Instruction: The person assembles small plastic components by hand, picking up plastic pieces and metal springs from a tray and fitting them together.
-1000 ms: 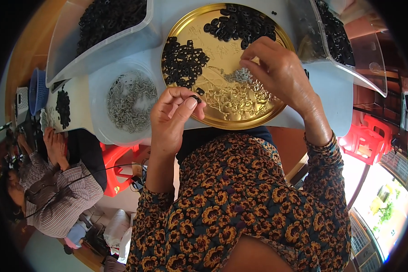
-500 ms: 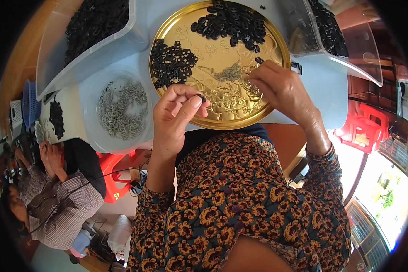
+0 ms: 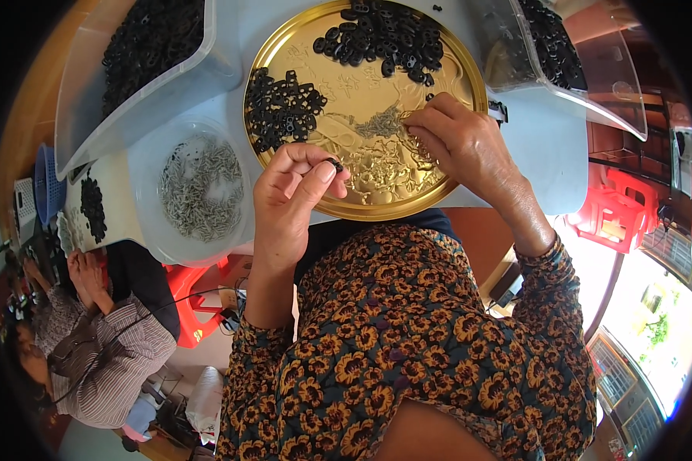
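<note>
My left hand (image 3: 292, 196) pinches a small black plastic piece (image 3: 335, 164) between thumb and fingers, just over the near rim of a round gold tray (image 3: 377, 203). My right hand (image 3: 461, 142) rests on the tray with its fingertips in a little heap of small silver metal parts (image 3: 380, 123). Two heaps of black plastic pieces lie on the tray, one at the left (image 3: 281, 107) and one at the far side (image 3: 384, 38).
A round clear tub of silver metal parts (image 3: 200, 184) stands left of the tray. Clear bins of black pieces sit at far left (image 3: 142, 46) and far right (image 3: 550, 38). Another person in a striped shirt (image 3: 100, 346) sits at lower left. Red stools (image 3: 619, 207) stand at right.
The view has shifted, so the tray sits a little further right in the picture. My right hand's fingers have closed in on the silver parts. My left hand still holds the black piece.
</note>
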The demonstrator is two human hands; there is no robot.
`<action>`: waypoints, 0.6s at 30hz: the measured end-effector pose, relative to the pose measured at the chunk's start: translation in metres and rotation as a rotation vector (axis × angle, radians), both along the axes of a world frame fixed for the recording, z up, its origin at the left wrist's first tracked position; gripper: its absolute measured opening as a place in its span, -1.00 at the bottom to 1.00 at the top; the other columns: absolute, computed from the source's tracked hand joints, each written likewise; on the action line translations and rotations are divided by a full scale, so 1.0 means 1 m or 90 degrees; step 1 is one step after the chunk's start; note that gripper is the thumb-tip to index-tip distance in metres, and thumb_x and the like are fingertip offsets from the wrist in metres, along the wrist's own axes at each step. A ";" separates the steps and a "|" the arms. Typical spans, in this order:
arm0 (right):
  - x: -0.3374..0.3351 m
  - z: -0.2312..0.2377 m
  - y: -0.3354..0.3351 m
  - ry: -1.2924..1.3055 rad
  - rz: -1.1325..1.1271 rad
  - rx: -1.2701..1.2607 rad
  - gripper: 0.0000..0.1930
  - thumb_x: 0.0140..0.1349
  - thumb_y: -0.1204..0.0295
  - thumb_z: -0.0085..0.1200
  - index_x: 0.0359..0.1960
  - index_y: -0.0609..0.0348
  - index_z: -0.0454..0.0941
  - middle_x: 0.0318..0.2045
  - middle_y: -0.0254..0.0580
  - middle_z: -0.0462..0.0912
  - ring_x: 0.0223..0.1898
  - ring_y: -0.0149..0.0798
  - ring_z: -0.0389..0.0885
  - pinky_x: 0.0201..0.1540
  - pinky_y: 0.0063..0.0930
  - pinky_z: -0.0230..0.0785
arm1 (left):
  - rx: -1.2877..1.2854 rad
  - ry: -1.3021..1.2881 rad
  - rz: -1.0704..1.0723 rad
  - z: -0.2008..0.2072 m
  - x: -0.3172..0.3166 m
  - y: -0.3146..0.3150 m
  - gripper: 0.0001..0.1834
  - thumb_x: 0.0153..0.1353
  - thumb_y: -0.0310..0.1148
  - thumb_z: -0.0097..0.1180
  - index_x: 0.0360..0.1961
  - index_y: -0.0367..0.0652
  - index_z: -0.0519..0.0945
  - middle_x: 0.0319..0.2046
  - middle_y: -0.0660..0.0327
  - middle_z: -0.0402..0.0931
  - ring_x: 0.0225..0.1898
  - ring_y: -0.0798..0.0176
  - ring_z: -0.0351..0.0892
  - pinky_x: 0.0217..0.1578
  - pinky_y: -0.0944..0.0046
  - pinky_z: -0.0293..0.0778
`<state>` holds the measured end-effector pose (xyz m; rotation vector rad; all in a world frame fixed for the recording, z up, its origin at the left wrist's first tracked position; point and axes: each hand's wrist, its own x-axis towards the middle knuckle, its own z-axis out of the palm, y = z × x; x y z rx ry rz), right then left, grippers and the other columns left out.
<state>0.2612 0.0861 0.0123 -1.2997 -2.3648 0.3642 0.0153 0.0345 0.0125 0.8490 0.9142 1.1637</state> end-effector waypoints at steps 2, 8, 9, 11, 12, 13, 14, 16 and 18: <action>0.000 0.006 0.000 -0.019 -0.010 -0.048 -0.89 0.19 0.42 0.15 -0.26 0.10 0.61 -0.34 -0.22 0.56 -0.36 -0.08 0.63 -0.34 -0.27 0.51 | -0.001 0.002 0.000 0.001 0.000 0.000 -0.88 0.28 -0.47 0.09 -0.21 -0.29 0.49 -0.35 0.14 0.57 -0.39 0.36 0.52 -0.25 0.35 0.44; 0.003 0.008 0.004 -0.070 0.023 -0.048 -0.89 0.18 0.41 0.15 -0.29 0.11 0.59 -0.36 -0.22 0.54 -0.39 -0.07 0.62 -0.38 -0.27 0.50 | 0.007 -0.005 -0.006 -0.002 -0.002 0.001 -0.87 0.28 -0.47 0.09 -0.20 -0.29 0.48 -0.35 0.13 0.56 -0.39 0.34 0.51 -0.24 0.33 0.43; 0.003 0.010 0.005 -0.076 0.030 -0.046 -0.89 0.17 0.41 0.15 -0.29 0.11 0.58 -0.36 -0.23 0.54 -0.39 -0.08 0.61 -0.39 -0.27 0.50 | 0.007 -0.004 -0.004 -0.001 -0.002 0.001 -0.87 0.28 -0.47 0.09 -0.20 -0.29 0.48 -0.35 0.13 0.56 -0.39 0.34 0.51 -0.24 0.33 0.43; 0.004 0.011 0.007 -0.082 0.036 -0.045 -0.88 0.16 0.41 0.16 -0.29 0.11 0.58 -0.37 -0.24 0.54 -0.40 -0.08 0.61 -0.39 -0.28 0.49 | 0.013 0.003 -0.004 -0.001 -0.002 0.001 -0.87 0.28 -0.47 0.09 -0.20 -0.29 0.48 -0.35 0.13 0.56 -0.39 0.34 0.51 -0.24 0.34 0.44; 0.004 0.010 0.009 -0.058 0.041 -0.012 -0.91 0.15 0.43 0.14 -0.33 0.12 0.56 -0.40 -0.23 0.52 -0.44 -0.09 0.61 -0.44 -0.28 0.48 | 0.013 0.003 -0.004 -0.001 -0.002 0.002 -0.87 0.28 -0.47 0.09 -0.20 -0.29 0.48 -0.35 0.13 0.56 -0.39 0.34 0.51 -0.24 0.34 0.44; 0.004 0.010 0.009 -0.033 0.047 0.021 -0.94 0.14 0.45 0.12 -0.38 0.13 0.55 -0.44 -0.22 0.49 -0.49 -0.11 0.60 -0.48 -0.28 0.46 | 0.010 0.005 -0.002 -0.002 -0.002 0.002 -0.87 0.28 -0.47 0.09 -0.20 -0.29 0.48 -0.35 0.13 0.56 -0.39 0.34 0.51 -0.24 0.34 0.44; 0.003 0.010 0.010 -0.033 0.047 0.021 -0.94 0.14 0.45 0.12 -0.38 0.13 0.55 -0.44 -0.22 0.49 -0.49 -0.11 0.60 -0.48 -0.28 0.46 | 0.006 0.009 0.001 -0.001 -0.002 0.001 -0.87 0.28 -0.47 0.09 -0.20 -0.29 0.48 -0.35 0.13 0.56 -0.39 0.34 0.51 -0.24 0.34 0.44; 0.002 0.010 0.011 -0.013 0.068 0.025 -0.94 0.11 0.47 0.12 -0.38 0.13 0.54 -0.45 -0.22 0.49 -0.49 -0.10 0.60 -0.47 -0.28 0.47 | 0.006 0.016 -0.012 -0.001 -0.004 0.001 -0.87 0.29 -0.48 0.05 -0.17 -0.28 0.47 -0.31 0.13 0.55 -0.36 0.32 0.49 -0.23 0.33 0.42; 0.002 0.007 0.013 -0.027 0.080 0.022 -0.94 0.10 0.49 0.12 -0.37 0.12 0.54 -0.45 -0.22 0.49 -0.48 -0.10 0.60 -0.46 -0.28 0.47 | 0.007 0.023 -0.025 -0.001 -0.004 0.001 -0.86 0.29 -0.49 0.02 -0.15 -0.28 0.47 -0.27 0.12 0.53 -0.32 0.30 0.47 -0.22 0.31 0.40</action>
